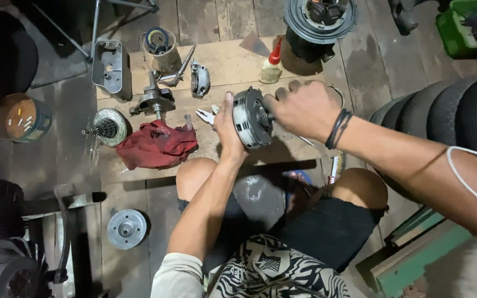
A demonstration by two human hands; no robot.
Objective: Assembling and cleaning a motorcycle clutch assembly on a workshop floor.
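Seated on a plank floor [205,66], knees up, both hands raised over the lap. The thing in hand: a round, dark grey metal drum assembly with a ribbed rim of stacked plates [252,117], held on edge just above the knees and just right of the crumpled red rag [157,144]. Left hand [226,129] cups the drum's left face, thumb up along the rim, fingers wrapped behind and clenched on it. Right hand [303,108] closes over the drum's right side, fingers curled around the hub; whether they pinch a centre part or only press against it, cannot tell. Judged handling: solid metal, stiff, likely heavy for its size, so it wants 2 hands as here. Surfaces look oily and dull, probably slippery; the ribbed rim should give the better purchase, the flat face less. Stacked plates might shift or drop out if the drum tips open side down. Beyond the rag, a toothed silver sprocket wheel with a short shaft [108,127] lies to its left, a grey crank-like casting [154,101] above it. A small plastic bottle with a red nozzle [272,67] stands above the drum. A silver flanged disc [126,228] sits well below the rag.
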